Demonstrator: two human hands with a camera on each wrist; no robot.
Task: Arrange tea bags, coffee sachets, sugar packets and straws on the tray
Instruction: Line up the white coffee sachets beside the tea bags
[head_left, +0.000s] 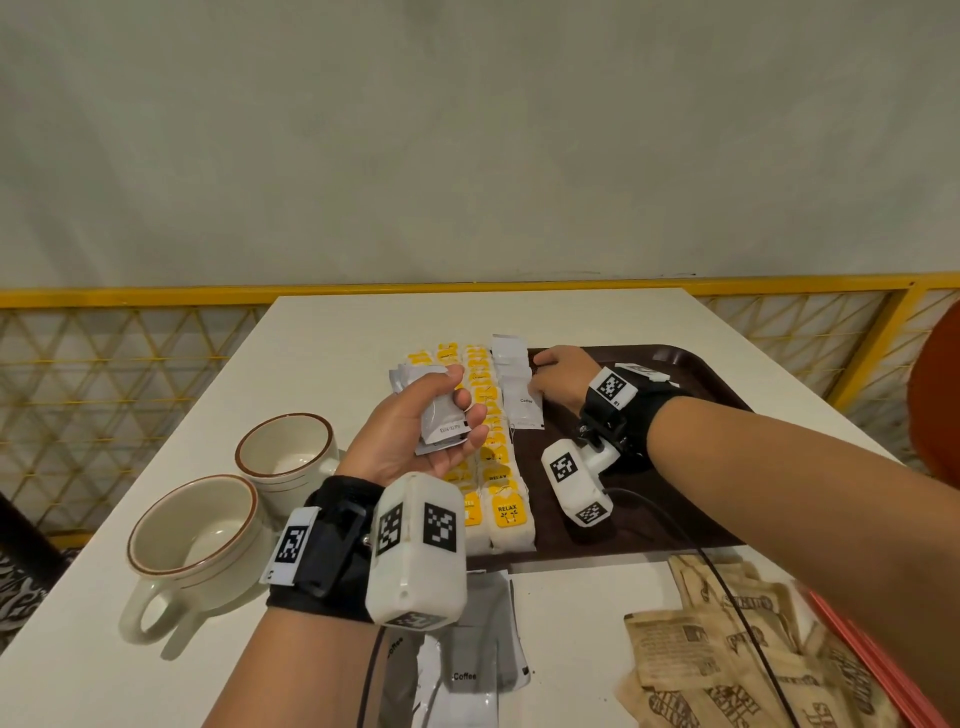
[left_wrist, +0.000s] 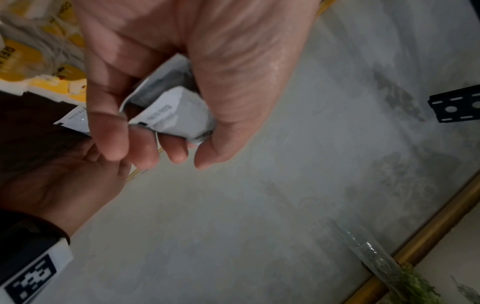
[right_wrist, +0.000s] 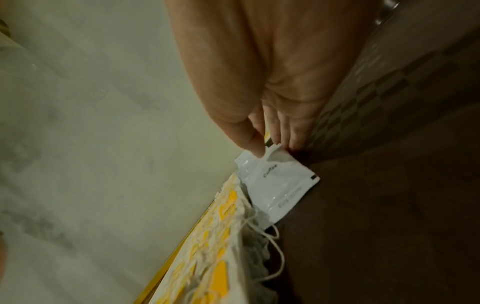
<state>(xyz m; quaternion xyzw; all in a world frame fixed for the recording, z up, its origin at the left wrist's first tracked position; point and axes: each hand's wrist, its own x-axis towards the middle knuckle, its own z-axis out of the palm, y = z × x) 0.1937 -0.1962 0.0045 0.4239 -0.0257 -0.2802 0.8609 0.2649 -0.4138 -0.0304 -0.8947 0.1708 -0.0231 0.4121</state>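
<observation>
Coffee sachets (head_left: 519, 379): a column of white sachets lies on the brown tray (head_left: 691, 374), running far to near, directly right of the tea bags. The nearest sachet in the column, marked "Coffee" (right_wrist: 278, 185), lies flat on the tray floor.

Right hand (head_left: 558, 376): it rests at the right edge of that column. In the right wrist view thumb and fingers pinch the far end of the marked sachet.

Left hand (head_left: 415, 426): raised above the tea bags, fingers curled round a bundle of white sachets (left_wrist: 179, 115), which fan out past the thumb on the far side.

Tea bags (head_left: 493, 467): yellow-tagged bags in rows fill the left part of the tray, far to near; the near tags read "RELAX".

Off the tray, on the white bench (head_left: 337, 332): loose coffee packets (head_left: 467, 670) lie at the near edge; brown sugar packets (head_left: 727, 644) are heaped near right, with red straws (head_left: 857, 649) just beside them. Two empty cups (head_left: 239, 499) stand at the left.
</observation>
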